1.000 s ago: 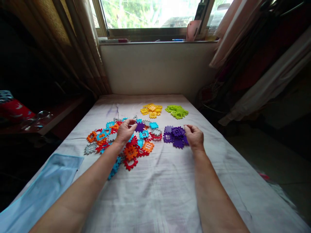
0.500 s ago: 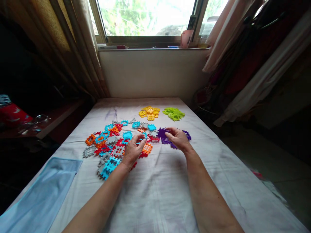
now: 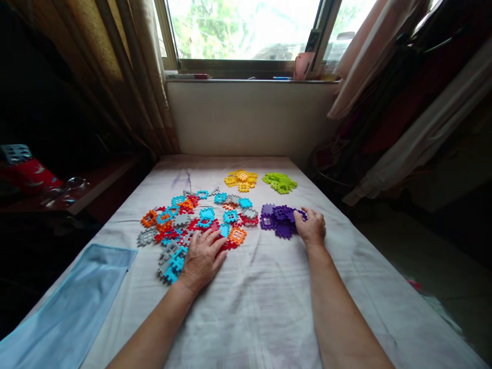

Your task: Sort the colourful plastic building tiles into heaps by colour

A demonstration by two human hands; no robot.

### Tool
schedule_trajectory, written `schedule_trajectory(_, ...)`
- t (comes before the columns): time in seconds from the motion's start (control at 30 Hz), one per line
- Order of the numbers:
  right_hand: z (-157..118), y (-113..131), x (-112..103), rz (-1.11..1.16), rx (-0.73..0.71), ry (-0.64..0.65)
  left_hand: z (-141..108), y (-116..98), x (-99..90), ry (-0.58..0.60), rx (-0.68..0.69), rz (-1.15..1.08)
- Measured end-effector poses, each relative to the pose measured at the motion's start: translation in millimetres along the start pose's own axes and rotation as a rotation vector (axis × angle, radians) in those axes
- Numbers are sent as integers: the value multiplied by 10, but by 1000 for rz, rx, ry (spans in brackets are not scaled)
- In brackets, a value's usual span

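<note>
My left hand lies with fingers spread over the near right part of a mixed pile, touching red pieces. That pile holds blue pieces, orange pieces, grey pieces and red ones, all flat with notched edges. At the right edge of a purple pile, my right hand has thumb and fingers curled against a purple piece. Behind these lie a yellow pile and a green pile.
A pale sheet covers the table. The light blue cloth lies at its left edge. On the window sill stands a pink cup. Curtains hang at the left, with garments at the right.
My left hand has come down onto the mixed pile, its fingers now spread. My right hand has moved right, from above the purple pile to its right edge. The view has shifted slightly.
</note>
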State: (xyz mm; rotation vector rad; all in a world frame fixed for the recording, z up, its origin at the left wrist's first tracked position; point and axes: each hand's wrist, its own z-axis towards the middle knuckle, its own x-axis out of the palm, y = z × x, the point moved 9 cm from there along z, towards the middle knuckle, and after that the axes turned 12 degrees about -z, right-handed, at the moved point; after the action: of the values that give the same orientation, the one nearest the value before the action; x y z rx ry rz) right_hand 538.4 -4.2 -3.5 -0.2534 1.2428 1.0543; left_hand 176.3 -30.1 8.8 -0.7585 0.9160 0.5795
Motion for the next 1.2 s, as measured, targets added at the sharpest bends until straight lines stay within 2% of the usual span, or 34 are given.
schedule_trajectory(0.07,-77,145,2,-43,-67,11,-23,-2,-12,-25,3,1)
schedule_trajectory(0.27,-475,797,40,-236,-373,100,-57,-6,-22,-60,17,-26)
schedule_trajectory(0.4,-595,1022,115,-326,-472,134,-51,3,-27,-59,1,-46)
schedule_trajectory(0.6,-509,973,240,-385,-480,191,-70,19,-15,-34,-20,-67)
schedule_trajectory(0.83,-233,836,305,-405,-412,234,-75,38,4,-23,-32,-85)
schedule_trajectory(1.07,143,676,418,-380,-338,210,-69,50,28,-16,-11,-64)
schedule_trajectory(1.2,262,632,474,-358,-329,180,-67,55,25,-17,-12,-61)
